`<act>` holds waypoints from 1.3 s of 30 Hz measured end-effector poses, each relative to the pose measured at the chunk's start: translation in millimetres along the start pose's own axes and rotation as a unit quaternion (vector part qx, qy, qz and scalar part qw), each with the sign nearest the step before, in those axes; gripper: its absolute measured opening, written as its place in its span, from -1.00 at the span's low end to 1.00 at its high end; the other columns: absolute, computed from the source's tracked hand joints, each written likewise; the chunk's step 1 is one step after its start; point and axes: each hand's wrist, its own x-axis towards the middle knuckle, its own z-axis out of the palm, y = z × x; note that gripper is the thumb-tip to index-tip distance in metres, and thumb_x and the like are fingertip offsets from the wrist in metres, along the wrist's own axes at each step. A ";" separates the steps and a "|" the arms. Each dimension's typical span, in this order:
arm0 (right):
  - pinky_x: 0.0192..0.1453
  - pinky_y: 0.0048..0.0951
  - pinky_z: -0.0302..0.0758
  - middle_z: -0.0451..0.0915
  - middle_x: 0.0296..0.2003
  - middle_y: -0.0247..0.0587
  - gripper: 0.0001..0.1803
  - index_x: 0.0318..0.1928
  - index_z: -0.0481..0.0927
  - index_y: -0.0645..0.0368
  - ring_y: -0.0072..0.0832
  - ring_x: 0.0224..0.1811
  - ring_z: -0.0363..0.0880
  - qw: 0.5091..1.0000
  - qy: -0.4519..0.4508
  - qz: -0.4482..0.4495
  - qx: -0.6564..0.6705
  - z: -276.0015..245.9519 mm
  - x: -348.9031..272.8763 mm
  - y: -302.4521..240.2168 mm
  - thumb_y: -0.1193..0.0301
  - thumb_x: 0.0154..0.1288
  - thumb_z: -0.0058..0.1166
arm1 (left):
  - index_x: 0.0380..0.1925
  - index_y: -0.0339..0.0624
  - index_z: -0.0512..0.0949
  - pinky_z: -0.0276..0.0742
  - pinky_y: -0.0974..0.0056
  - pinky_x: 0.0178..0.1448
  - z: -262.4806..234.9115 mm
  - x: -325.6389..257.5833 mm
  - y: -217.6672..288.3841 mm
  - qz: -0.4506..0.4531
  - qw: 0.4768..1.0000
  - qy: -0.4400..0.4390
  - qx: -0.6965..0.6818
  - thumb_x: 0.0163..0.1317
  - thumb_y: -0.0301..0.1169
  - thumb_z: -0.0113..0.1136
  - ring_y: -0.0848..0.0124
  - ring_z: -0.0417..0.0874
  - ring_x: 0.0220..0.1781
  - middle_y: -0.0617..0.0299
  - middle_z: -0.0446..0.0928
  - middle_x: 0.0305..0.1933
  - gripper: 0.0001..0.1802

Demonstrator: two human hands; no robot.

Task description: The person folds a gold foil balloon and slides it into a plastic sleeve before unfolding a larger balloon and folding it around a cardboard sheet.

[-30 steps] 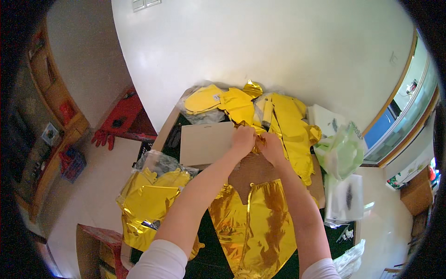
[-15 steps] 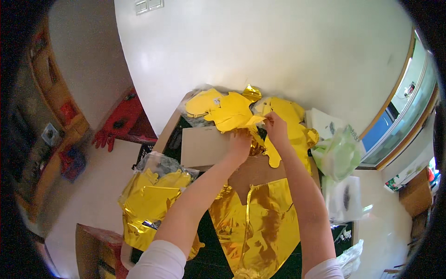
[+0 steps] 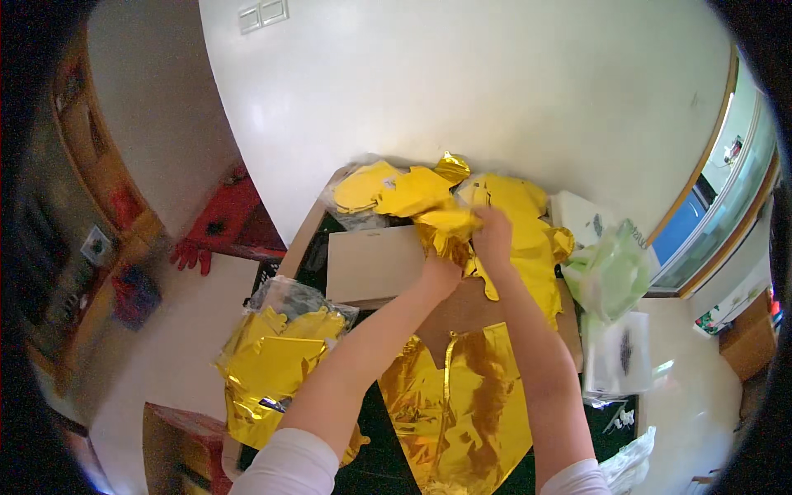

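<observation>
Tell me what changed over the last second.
The hands, close together before, have parted: the right hand moved farther from the body and appears to hold the edge of the gold foil, now spread wider; the left hand drew slightly nearer, partly hidden by it. The beige box and large gold sheet stayed put.

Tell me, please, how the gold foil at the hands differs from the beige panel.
The gold foil is shiny; the beige panel looks matte. The gold foil is crumpled; the beige panel is flat. The left hand and right hand are at the gold foil; the beige panel lies to its left.
</observation>
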 end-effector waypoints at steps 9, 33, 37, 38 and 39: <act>-0.06 -0.18 0.49 0.59 -0.19 -0.03 -0.77 -0.14 0.54 0.16 -0.07 -0.14 0.55 0.965 0.176 0.000 0.195 -86.1 95.7 -57.9 0.59 0.17 0.05 | -0.31 -0.19 0.68 0.12 -0.19 0.40 16.6 8.8 -3.3 -0.093 0.985 0.024 -0.142 0.20 -0.27 0.12 0.14 0.67 -0.08 0.09 0.67 -0.25 -0.74; -0.21 -0.38 0.50 0.60 -0.39 0.00 -0.86 -0.20 0.55 0.21 -0.14 -0.38 0.56 0.990 0.116 -0.080 -0.015 -282.2 128.0 -204.4 0.50 0.21 0.11 | 0.14 -0.18 0.39 0.43 0.09 0.16 -36.1 -87.2 -60.9 -0.171 0.741 0.401 -0.510 0.20 -0.44 0.12 0.04 0.50 0.11 -0.08 0.49 0.05 -0.54; -0.22 -0.33 0.51 0.60 -0.40 -0.01 -0.83 -0.19 0.55 0.21 -0.16 -0.40 0.56 0.988 0.076 -0.115 -0.071 -311.6 126.4 -245.8 0.47 0.20 0.14 | 0.13 -0.19 0.40 0.44 0.15 0.17 -124.5 -154.5 -70.8 -0.154 0.703 0.465 -0.516 0.24 -0.36 0.15 0.17 0.51 0.14 -0.02 0.50 0.05 -0.55; -0.23 -0.34 0.51 0.61 -0.41 -0.03 -0.82 -0.19 0.56 0.22 -0.18 -0.41 0.55 0.989 0.057 -0.119 -0.065 -319.8 123.6 -256.9 0.46 0.19 0.15 | 0.14 -0.19 0.40 0.44 0.17 0.18 -152.2 -174.3 -70.9 -0.138 0.655 0.428 -0.607 0.25 -0.31 0.18 0.22 0.51 0.16 0.01 0.51 0.06 -0.53; -0.23 -0.34 0.51 0.61 -0.41 -0.03 -0.82 -0.19 0.56 0.22 -0.18 -0.41 0.55 0.988 0.056 -0.125 -0.065 -326.5 120.0 -270.1 0.46 0.19 0.15 | 0.16 -0.19 0.38 0.44 0.17 0.18 -175.9 -191.7 -72.0 -0.099 0.645 0.443 -0.614 0.23 -0.25 0.23 0.25 0.50 0.17 0.02 0.51 0.07 -0.47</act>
